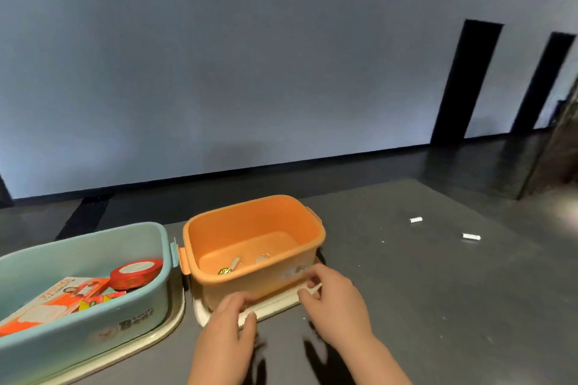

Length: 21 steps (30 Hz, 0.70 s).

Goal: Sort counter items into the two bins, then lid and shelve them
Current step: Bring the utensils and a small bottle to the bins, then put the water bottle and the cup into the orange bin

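Head cam: both bins already hold stuff, blue bin (93,259) and orange bin (250,247) at the bench's near edge. Left hand (228,328) and right hand (334,300) grip the cream lid (275,306) under the orange one. Two white bits (416,220) remain; lidding, shelving left.

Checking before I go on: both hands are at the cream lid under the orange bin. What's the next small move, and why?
Probably let go of the lid and fetch the two small white items on the counter; they are not yet in the orange bin, so lidding seems early.
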Motion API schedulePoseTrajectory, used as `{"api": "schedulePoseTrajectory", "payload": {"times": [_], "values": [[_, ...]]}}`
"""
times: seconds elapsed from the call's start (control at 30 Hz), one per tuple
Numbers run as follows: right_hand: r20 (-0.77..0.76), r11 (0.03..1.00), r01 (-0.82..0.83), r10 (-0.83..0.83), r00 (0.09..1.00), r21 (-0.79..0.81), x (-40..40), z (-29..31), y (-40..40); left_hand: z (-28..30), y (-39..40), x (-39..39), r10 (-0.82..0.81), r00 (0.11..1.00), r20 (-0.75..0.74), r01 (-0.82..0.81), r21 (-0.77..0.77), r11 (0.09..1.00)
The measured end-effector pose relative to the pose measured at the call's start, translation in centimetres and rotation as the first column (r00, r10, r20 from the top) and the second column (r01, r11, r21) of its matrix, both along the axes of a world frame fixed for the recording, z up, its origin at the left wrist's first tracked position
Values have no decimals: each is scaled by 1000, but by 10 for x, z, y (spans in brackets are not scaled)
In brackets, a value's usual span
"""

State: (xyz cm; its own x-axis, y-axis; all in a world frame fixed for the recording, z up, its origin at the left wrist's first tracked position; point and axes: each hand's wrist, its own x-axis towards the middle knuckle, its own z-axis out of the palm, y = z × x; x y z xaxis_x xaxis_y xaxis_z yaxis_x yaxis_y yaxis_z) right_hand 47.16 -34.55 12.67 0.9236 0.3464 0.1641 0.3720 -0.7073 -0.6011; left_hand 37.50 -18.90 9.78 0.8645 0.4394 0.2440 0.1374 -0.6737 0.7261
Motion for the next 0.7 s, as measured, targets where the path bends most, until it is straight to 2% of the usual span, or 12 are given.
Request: {"api": "schedulePoseTrajectory", "payload": {"times": [0.1,0.17,0.23,0.33,0.43,0.53,0.6,0.7], "values": [[8,985,175,-175,985,0,-32,-2,-48,-4,-33,-2,-195,981,-6,195,17,981],[26,942,335,-335,942,11,-62,-8,-89,-6,-61,-4,-328,944,-43,330,42,943],[35,872,490,-490,871,-10,-101,-19,-132,-9,-95,-11,-454,886,-92,462,98,882],[-10,746,661,-664,748,-83,-178,-37,-200,-17,-162,-34,-649,754,-101,657,149,739],[-55,586,801,-810,584,-126,-272,-44,-270,-18,-248,-76,-822,564,-76,825,100,556],[-32,361,921,-932,360,-144,-378,-40,-330,-13,-341,-139,-952,298,-76,949,133,286],[-13,198,971,-980,198,-135,-451,-37,-363,-7,-399,-190,-989,127,-75,982,153,114],[21,-2,991,-1000,0,-132,-559,-33,-401,0,-476,-276,-995,-77,-60,982,171,-86]]}}
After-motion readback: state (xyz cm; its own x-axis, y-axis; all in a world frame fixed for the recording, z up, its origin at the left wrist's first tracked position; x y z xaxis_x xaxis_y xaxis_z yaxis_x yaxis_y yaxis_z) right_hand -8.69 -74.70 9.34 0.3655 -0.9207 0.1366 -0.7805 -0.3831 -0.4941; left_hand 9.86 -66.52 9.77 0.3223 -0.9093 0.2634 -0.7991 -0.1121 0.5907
